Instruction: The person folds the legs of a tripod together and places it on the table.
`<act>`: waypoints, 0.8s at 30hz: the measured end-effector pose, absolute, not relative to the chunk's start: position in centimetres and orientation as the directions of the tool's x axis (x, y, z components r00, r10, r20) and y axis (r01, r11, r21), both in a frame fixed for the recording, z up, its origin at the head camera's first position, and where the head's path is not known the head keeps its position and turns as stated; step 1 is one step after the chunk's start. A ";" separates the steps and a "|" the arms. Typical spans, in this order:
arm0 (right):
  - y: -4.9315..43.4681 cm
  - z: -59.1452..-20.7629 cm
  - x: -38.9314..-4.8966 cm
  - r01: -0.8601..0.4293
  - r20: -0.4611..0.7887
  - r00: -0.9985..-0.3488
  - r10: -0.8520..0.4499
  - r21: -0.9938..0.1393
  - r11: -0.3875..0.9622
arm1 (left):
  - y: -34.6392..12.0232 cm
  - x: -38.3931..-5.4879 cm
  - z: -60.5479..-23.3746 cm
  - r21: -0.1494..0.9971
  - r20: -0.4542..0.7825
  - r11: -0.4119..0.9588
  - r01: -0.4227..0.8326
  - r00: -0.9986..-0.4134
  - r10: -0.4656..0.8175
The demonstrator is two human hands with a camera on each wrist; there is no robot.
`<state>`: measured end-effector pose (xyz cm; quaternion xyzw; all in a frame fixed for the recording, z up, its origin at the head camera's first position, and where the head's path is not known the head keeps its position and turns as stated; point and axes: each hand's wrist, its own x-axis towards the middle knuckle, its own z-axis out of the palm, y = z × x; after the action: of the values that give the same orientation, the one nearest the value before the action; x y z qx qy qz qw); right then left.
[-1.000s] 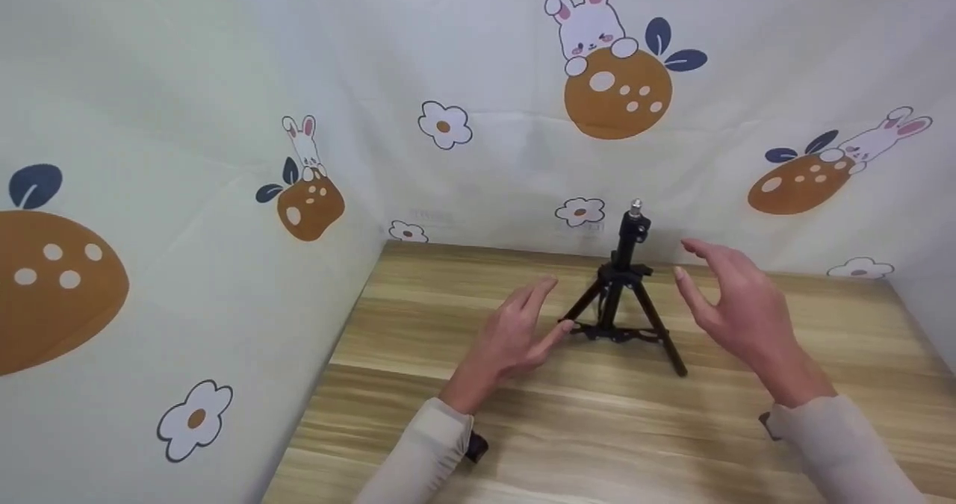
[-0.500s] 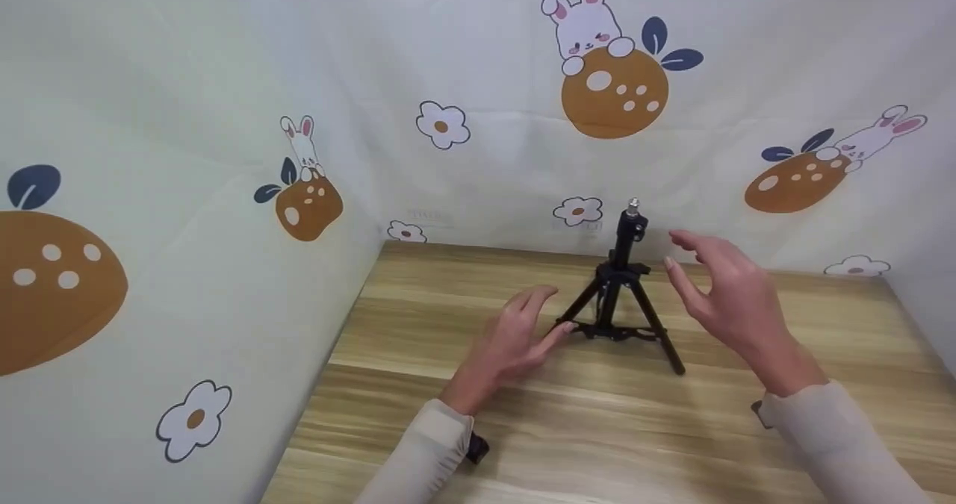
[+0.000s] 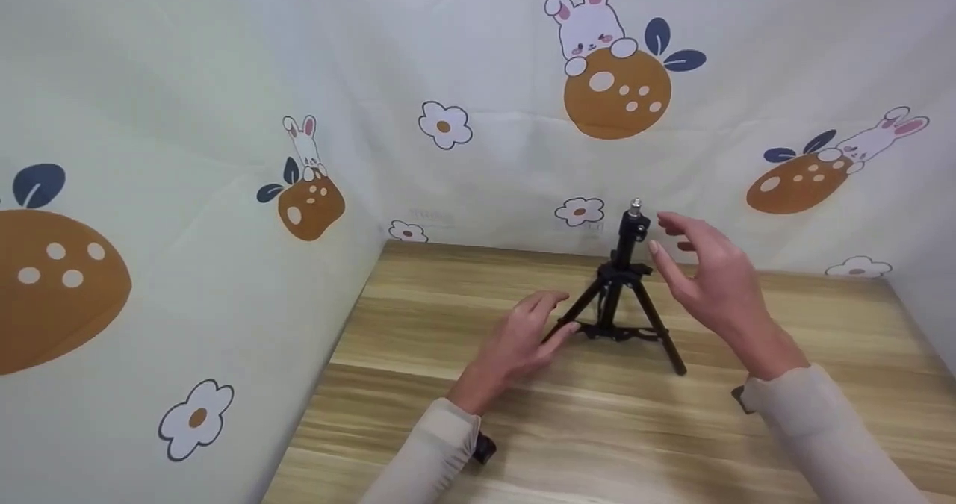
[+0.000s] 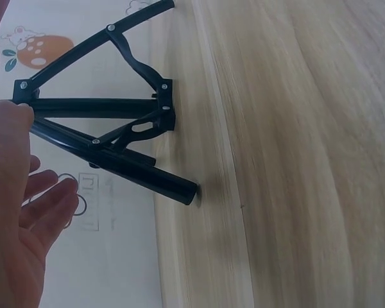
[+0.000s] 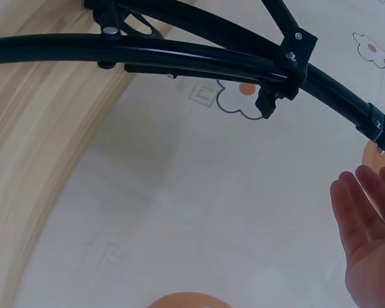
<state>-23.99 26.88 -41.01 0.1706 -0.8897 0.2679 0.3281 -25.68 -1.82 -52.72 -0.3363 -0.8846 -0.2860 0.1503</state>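
Black, slender-legged tripod (image 3: 618, 274), apparently metal, stands upright between the bare left hand (image 3: 515, 340) and the bare right hand (image 3: 713, 284), its spread legs (image 3: 653, 318) on the pale wood-grain tabletop (image 3: 418, 347), presumably bearing its own weight. Left thumb and fingers lie apart at the leg nearest that hand; whether they touch it cannot be told. Right thumb and fingers, apart, stand just beside the silver-coloured stud (image 3: 635, 207) on top, not touching, seemingly spaced to leave it free
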 end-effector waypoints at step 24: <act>25.4 -40.6 -25.6 -0.521 0.709 -0.701 -0.079 -0.433 0.735 | -1.1 -26.0 -53.3 0.416 0.438 0.603 0.680 -0.731 0.523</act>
<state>-25.60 25.40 -40.58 0.1734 -0.8650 0.3197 0.3457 -25.95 -1.13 -53.35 -0.3400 -0.8848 -0.2877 0.1368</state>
